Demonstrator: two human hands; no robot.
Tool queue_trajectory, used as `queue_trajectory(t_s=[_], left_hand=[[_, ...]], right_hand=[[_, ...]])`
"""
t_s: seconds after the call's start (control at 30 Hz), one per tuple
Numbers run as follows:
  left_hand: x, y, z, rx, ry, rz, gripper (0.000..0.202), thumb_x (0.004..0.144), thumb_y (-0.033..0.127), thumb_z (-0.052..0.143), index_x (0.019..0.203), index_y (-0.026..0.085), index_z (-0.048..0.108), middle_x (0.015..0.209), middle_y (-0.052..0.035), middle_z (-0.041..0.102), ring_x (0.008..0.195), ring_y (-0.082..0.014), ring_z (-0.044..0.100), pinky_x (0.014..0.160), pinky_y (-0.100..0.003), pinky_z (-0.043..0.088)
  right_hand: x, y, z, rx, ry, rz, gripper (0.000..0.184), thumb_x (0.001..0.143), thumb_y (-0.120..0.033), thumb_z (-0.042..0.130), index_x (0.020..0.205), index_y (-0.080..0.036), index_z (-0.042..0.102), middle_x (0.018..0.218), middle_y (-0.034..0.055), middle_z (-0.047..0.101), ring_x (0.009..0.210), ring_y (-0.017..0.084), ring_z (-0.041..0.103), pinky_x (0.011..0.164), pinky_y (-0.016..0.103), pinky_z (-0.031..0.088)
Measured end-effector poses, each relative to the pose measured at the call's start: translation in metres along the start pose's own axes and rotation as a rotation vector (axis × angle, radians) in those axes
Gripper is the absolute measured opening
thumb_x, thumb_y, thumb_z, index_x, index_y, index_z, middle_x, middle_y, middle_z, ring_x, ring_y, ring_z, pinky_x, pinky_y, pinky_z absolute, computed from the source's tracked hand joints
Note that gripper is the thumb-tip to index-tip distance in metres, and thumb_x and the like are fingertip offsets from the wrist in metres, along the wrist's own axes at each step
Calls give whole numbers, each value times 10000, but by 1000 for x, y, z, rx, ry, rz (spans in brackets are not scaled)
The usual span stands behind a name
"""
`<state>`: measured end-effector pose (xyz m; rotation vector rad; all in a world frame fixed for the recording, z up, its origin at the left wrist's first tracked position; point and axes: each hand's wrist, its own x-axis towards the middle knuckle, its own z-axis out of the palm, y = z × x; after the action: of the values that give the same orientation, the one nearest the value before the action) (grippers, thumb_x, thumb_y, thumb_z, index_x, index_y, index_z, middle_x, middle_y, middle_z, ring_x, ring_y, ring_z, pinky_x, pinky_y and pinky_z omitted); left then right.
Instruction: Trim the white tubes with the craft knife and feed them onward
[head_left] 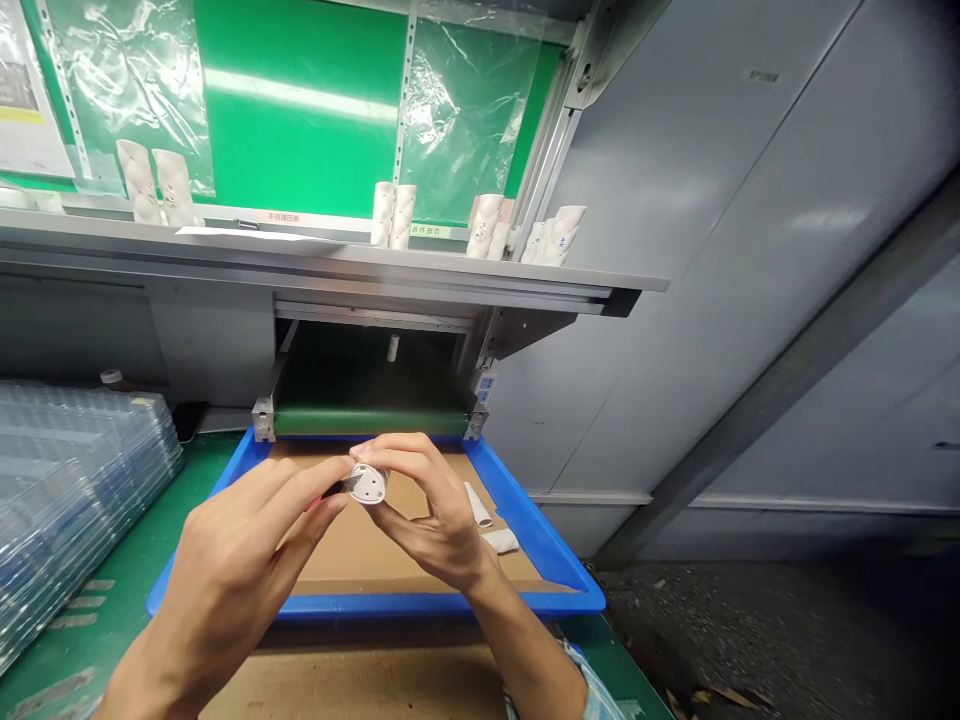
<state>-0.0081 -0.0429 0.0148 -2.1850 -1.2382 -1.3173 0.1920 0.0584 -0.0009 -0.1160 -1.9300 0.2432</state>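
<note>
My right hand (435, 510) is closed round a white tube-shaped plastic part (370, 485), its round end with small holes turned towards me. Pinched in my left hand (247, 540) is a slim tool (335, 489), dark with a bit of pink, mostly hidden by the fingers. Its grey, blade-like tip meets the left edge of the part's round end. Both hands are above a blue tray (525, 530) lined with brown cardboard. Two white pieces lie in the tray at the right, a tapered tube (478, 505) and a shorter piece (501, 541).
Behind the tray, a green conveyor belt (367, 385) carries one small white part (393, 348). Stacked clear plastic trays (82, 480) stand at the left on the green table (199, 462). Overhead, a metal shelf (337, 262) bears several white tubes (174, 188). A grey wall (675, 300) is at the right.
</note>
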Motion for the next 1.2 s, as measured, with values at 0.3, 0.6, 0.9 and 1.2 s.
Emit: queue_trajectory(t_s=[0.3, 0.6, 0.9, 1.2], left_hand=[[-3, -4, -1, -33, -41, -62, 310, 1112, 253, 628, 1412, 307, 684, 1012, 15, 752, 828, -111, 685, 780, -215, 502], [0, -1, -2, -122, -9, -116, 255, 1103, 259, 635, 1319, 269, 769, 891, 30, 730, 737, -87, 671, 719, -185, 509], [0, -2, -2, -167, -11, -151, 247, 1091, 233, 646, 1292, 267, 785, 952, 18, 774, 799, -95, 707, 757, -186, 522], [2, -4, -7, -172, -9, -158, 234, 1083, 253, 654, 1254, 291, 809, 899, 35, 763, 751, -77, 697, 714, -157, 516]], right_hand=[[-1, 3, 0, -40, -26, -8, 502, 987, -44, 723, 1425, -284, 666, 1278, 90, 746, 1166, 233, 760, 1010, 383, 673], [2, -1, -3, -70, -33, -8, 512, 1011, -52, 720, 1453, -308, 677, 1282, 77, 767, 1149, 222, 780, 1005, 357, 679], [2, -1, -3, -49, -54, 0, 508, 1030, -61, 710, 1469, -314, 671, 1290, 72, 767, 1162, 217, 774, 1019, 359, 682], [1, 0, -2, -16, -62, 22, 500, 1022, -59, 716, 1453, -309, 680, 1299, 74, 756, 1174, 216, 766, 1039, 356, 669]])
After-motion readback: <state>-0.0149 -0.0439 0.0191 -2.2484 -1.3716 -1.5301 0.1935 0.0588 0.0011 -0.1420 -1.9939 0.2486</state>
